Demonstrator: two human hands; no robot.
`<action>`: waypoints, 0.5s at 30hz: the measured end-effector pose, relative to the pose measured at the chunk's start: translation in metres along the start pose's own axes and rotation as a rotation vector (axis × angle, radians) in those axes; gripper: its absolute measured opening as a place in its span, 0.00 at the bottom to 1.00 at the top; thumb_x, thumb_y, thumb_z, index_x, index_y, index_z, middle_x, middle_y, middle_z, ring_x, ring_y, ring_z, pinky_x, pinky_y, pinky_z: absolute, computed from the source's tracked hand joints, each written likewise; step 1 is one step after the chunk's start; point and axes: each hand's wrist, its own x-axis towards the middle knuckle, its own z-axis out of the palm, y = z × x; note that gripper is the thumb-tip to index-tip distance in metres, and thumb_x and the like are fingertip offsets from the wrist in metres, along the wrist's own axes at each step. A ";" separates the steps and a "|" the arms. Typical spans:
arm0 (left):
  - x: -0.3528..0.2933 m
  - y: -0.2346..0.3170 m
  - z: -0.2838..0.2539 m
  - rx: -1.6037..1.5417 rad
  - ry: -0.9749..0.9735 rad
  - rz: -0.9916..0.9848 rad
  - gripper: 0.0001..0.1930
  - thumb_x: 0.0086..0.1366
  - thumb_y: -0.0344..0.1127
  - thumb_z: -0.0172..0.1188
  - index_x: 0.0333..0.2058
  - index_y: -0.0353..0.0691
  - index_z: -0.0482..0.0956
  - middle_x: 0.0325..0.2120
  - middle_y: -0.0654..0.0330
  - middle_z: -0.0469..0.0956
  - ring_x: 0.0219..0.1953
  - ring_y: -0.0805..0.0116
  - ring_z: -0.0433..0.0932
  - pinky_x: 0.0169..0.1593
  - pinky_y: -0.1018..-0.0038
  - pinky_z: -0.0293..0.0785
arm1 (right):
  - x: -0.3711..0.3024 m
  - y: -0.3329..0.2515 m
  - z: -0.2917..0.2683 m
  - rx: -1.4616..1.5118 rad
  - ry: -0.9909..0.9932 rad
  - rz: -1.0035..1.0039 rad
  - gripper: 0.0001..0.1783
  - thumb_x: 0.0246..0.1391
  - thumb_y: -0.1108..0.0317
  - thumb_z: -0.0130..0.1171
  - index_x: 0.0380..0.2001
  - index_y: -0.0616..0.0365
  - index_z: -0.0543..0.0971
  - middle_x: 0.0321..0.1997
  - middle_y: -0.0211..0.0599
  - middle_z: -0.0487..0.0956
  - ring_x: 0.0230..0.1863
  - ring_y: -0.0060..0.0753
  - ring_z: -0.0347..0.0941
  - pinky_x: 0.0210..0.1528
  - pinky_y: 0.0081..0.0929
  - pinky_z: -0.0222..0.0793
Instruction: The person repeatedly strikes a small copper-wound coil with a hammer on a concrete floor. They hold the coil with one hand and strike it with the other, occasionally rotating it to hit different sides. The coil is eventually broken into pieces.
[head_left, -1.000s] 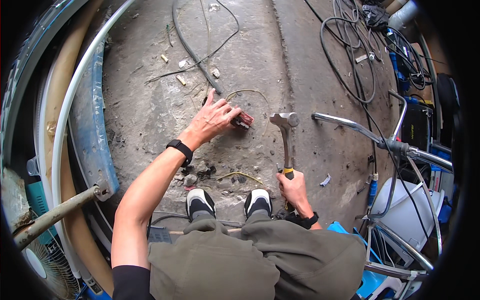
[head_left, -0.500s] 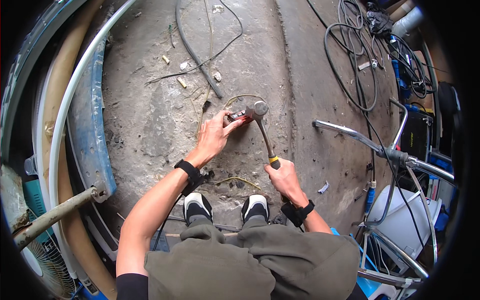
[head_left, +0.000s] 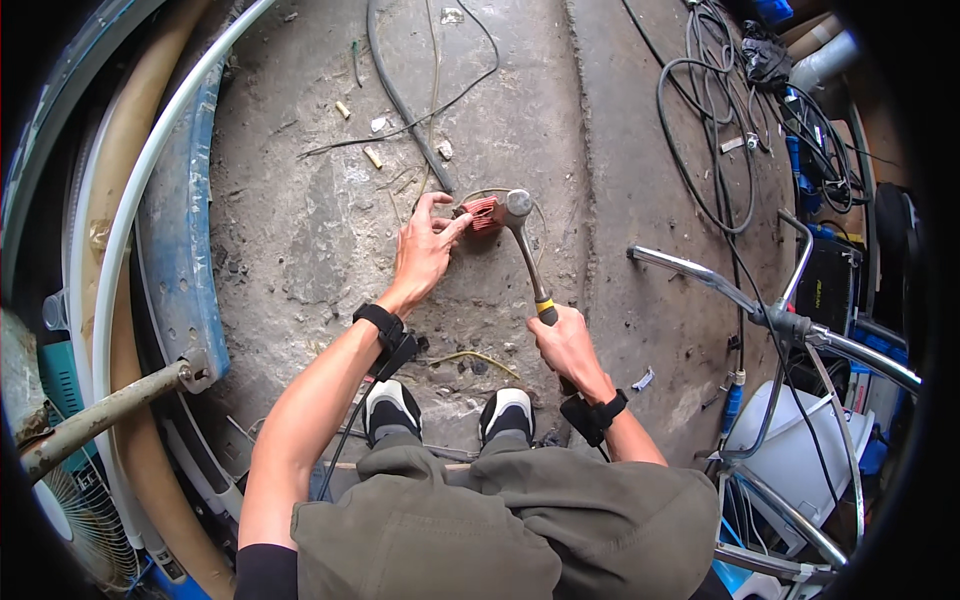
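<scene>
A small red block with ridges like fins (head_left: 482, 214) rests on the rough concrete ahead of my feet. My left hand (head_left: 428, 248) steadies its left end, the thumb against it and the index finger curled just behind. In my right hand (head_left: 565, 345) is a hammer (head_left: 528, 258), gripped by its dark handle below a yellow band. The hammer's round metal head is at the block's right end and covers part of it; whether they touch, I cannot tell. A thin yellowish wire (head_left: 497, 190) loops behind the block.
Thick grey cable (head_left: 395, 110) and thin wires lie beyond my hands. Coiled black cables (head_left: 708, 120) spread at the far right. A chrome chair base (head_left: 700, 268) stands right, beside a white bin (head_left: 768, 435). Curved panels, a blue one (head_left: 182, 240) among them, line the left.
The red block has turned so that its ridged face shows upward. My left fingers have loosened and shifted to its left end. The hammer stays almost in place.
</scene>
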 end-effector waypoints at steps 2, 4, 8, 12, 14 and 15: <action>0.002 -0.002 0.000 0.028 -0.053 -0.002 0.22 0.73 0.48 0.69 0.57 0.41 0.77 0.35 0.55 0.89 0.34 0.67 0.88 0.38 0.67 0.83 | 0.004 0.002 -0.001 -0.032 0.011 -0.031 0.18 0.60 0.64 0.63 0.21 0.61 0.71 0.16 0.27 0.71 0.17 0.20 0.66 0.20 0.31 0.62; 0.000 -0.005 0.001 0.018 -0.059 0.010 0.22 0.73 0.47 0.69 0.57 0.41 0.77 0.35 0.54 0.89 0.34 0.67 0.88 0.38 0.67 0.84 | 0.007 -0.002 -0.001 -0.015 -0.011 0.012 0.17 0.60 0.64 0.63 0.22 0.60 0.71 0.16 0.27 0.71 0.17 0.20 0.66 0.19 0.30 0.62; -0.015 0.002 -0.011 -0.058 0.011 0.009 0.18 0.75 0.44 0.66 0.55 0.41 0.77 0.31 0.61 0.84 0.28 0.69 0.86 0.32 0.70 0.82 | 0.005 -0.009 -0.008 0.065 0.045 0.022 0.20 0.59 0.61 0.65 0.24 0.68 0.73 0.17 0.37 0.71 0.23 0.26 0.64 0.28 0.39 0.65; -0.033 -0.002 -0.035 0.028 0.070 0.098 0.15 0.75 0.41 0.65 0.54 0.41 0.77 0.29 0.64 0.79 0.24 0.73 0.82 0.27 0.72 0.76 | -0.007 -0.082 -0.052 0.149 0.140 -0.202 0.17 0.64 0.64 0.65 0.25 0.63 0.76 0.19 0.27 0.73 0.23 0.19 0.66 0.25 0.31 0.63; -0.043 -0.015 -0.055 0.028 0.147 0.130 0.14 0.75 0.39 0.65 0.53 0.41 0.77 0.27 0.66 0.75 0.22 0.75 0.76 0.27 0.72 0.74 | -0.017 -0.144 -0.090 0.196 0.151 -0.436 0.21 0.68 0.64 0.65 0.20 0.54 0.73 0.15 0.22 0.71 0.15 0.19 0.66 0.17 0.26 0.60; -0.051 -0.020 -0.069 0.023 0.199 0.144 0.14 0.75 0.38 0.66 0.53 0.42 0.77 0.26 0.67 0.74 0.22 0.76 0.75 0.27 0.72 0.73 | -0.029 -0.186 -0.101 0.270 0.201 -0.564 0.21 0.71 0.63 0.62 0.21 0.50 0.72 0.14 0.20 0.68 0.12 0.16 0.62 0.12 0.22 0.56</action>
